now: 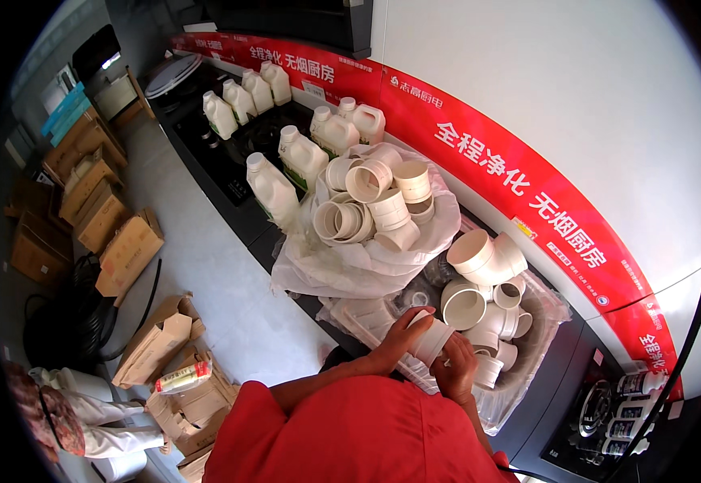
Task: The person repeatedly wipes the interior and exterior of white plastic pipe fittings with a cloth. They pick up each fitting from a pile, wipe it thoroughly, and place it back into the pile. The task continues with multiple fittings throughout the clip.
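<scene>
Between my two hands is a white plastic pipe coupling (430, 341), held close in front of my red shirt. My left hand (395, 339) grips its left side, fingers closed against it. From the right, my right hand (456, 369) has its fingers wrapped against the other end. Just beyond is a plastic-lined bin (542, 322) of white pipe fittings, with a large elbow (487, 256) on top. To its left, an opened white bag (342, 272) is heaped with short white couplings (368, 182).
Several white jugs (272, 191) stand on the dark counter past the bag. A red printed banner (479, 153) runs along the wall. Cardboard boxes (131, 251), a black coiled hose (64, 298) and a person's legs (121, 427) are at the left. Bottles (630, 417) stand at far right.
</scene>
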A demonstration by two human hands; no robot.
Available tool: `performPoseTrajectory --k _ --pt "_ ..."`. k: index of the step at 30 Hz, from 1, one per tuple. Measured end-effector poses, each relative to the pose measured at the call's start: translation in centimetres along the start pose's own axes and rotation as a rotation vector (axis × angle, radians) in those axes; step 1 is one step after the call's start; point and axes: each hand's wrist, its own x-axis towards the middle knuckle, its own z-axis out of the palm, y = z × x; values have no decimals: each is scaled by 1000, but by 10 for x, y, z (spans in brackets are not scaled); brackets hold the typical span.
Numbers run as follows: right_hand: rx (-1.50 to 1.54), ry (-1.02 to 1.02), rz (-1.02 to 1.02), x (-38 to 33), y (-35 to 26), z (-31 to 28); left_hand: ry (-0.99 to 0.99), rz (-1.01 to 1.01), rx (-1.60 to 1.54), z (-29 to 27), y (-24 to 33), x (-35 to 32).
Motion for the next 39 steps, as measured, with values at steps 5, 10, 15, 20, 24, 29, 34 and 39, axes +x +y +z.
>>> performPoseTrajectory --k 5,10,15,20,24,29,34,39 --pt "-26 90 -17 -4 6 8 60 42 -9 4 0 0" --pt "521 66 433 -20 9 24 50 22 -15 1 -4 1" --pt "886 -178 677 -20 13 10 32 -66 24 -2 2 -4" --pt "1031 -228 606 -17 8 2 -5 -103 50 2 13 -7" --pt "973 -362 598 -25 15 2 -20 -148 -32 -2 9 -4" --pt "1058 -381 619 -24 11 -5 -42 -149 17 -3 3 -4" --pt "1003 -408 529 -14 2 -15 -60 -220 37 5 13 -7" --pt "939 -464 607 -11 -2 -19 -80 -215 23 5 14 -7"
